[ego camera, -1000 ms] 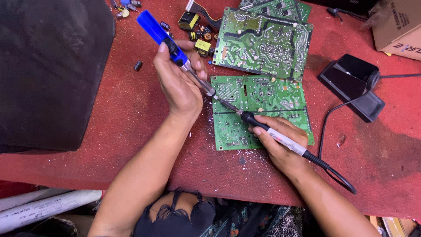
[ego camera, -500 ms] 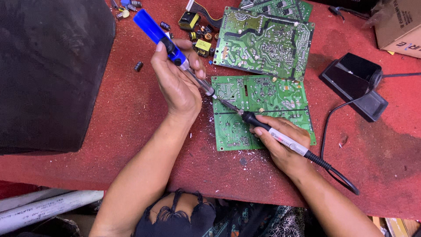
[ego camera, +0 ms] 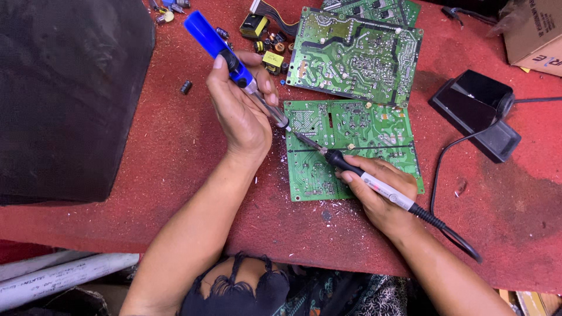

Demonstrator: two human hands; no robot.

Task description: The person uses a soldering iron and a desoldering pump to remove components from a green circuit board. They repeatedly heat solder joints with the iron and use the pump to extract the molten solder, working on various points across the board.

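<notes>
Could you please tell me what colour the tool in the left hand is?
Blue, with a black collar and metal tip: the desoldering pump in the head view.

An electronics repair workshop is shown. A worn red worktop (ego camera: 175,146) is strewn with bare green circuit boards (ego camera: 351,52), loose capacitors and small parts (ego camera: 266,41). A corded soldering iron (ego camera: 374,184) and a blue desoldering pump (ego camera: 225,50) are in use.
</notes>
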